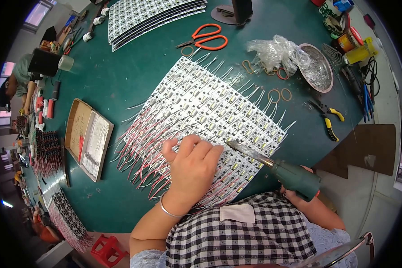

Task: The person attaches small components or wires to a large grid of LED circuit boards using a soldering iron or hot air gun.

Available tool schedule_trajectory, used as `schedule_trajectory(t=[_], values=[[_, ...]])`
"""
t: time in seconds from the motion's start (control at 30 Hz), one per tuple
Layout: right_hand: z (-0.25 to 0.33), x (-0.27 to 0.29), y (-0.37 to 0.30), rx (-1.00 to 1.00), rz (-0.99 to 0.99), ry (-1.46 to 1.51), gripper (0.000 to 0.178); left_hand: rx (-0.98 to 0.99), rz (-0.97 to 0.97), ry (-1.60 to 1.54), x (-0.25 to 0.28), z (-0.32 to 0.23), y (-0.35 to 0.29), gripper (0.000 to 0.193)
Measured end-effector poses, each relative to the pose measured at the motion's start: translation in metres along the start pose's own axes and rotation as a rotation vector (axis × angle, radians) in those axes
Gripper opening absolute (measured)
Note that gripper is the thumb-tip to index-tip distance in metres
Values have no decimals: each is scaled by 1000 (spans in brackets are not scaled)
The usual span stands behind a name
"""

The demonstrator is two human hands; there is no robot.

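A white sheet of small circuit boards (196, 91) lies at a slant on the table, with thin wires standing out along two sides. My left hand (190, 165) is over its near part, fingers bent down and drawn together. The fingertips are hidden, so whatever they pinch cannot be seen. In my right hand (295, 196) is a green heat gun (297, 178), gripped by its body. Its metal nozzle points left over the boards, and the tip is just right of my left fingers. Red and white wires (149, 163) fan out to the left of my left hand.
On the green table (134, 76) lie an open cardboard box (87, 138) of thin white pieces, orange-handled scissors (210, 38), a plastic bag (277, 51), a dish of clear bits (321, 71), and yellow-black pliers (330, 118). Board sheets (156, 18) are stacked at the back.
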State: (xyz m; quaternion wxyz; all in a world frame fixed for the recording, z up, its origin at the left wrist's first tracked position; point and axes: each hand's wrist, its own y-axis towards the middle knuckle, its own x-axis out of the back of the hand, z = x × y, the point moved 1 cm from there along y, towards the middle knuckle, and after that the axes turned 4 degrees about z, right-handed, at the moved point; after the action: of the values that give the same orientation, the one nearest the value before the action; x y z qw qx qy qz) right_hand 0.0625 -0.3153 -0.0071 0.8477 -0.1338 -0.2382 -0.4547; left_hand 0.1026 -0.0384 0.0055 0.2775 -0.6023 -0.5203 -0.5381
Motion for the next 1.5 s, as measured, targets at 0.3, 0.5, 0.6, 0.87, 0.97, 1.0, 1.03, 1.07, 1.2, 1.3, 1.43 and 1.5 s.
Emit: schedule_trajectory(t=[0.3, 0.5, 0.6, 0.87, 0.97, 1.0, 1.03, 1.07, 1.2, 1.3, 1.43, 1.5], values=[[5, -8, -10, -205, -83, 129, 35, 2, 3, 7, 0, 0, 0, 15], [19, 4, 10, -74, -5, 38, 26, 12, -24, 1, -1, 0, 1, 14], [19, 3, 9, -65, -16, 61, 21, 12, -27, -3, 0, -1, 2, 14], [15, 3, 4, -138, -75, 305, 23, -12, 19, 17, 0, -1, 0, 16], [12, 4, 0, -48, -98, 246, 24, -17, -10, 36, 3, 0, -2, 15], [13, 7, -2, -98, -105, 282, 24, -21, -7, 35, 4, -3, -1, 15], [14, 9, -4, -147, -112, 318, 25, -16, -18, 32, 7, -6, -1, 15], [15, 8, -7, -150, -116, 320, 25, -10, -29, 29, 8, -10, -1, 15], [17, 5, -18, -250, -209, 574, 26, -21, -48, 28, 2, -16, -7, 17], [4, 3, -25, -169, -122, 384, 26, -36, -20, 31, -1, -17, -8, 19], [0, -2, -24, -90, -88, 273, 27, -53, -14, 36, -2, -18, -8, 19], [2, -2, -26, -129, -94, 296, 26, -57, -9, 31, -2, -18, -7, 19]])
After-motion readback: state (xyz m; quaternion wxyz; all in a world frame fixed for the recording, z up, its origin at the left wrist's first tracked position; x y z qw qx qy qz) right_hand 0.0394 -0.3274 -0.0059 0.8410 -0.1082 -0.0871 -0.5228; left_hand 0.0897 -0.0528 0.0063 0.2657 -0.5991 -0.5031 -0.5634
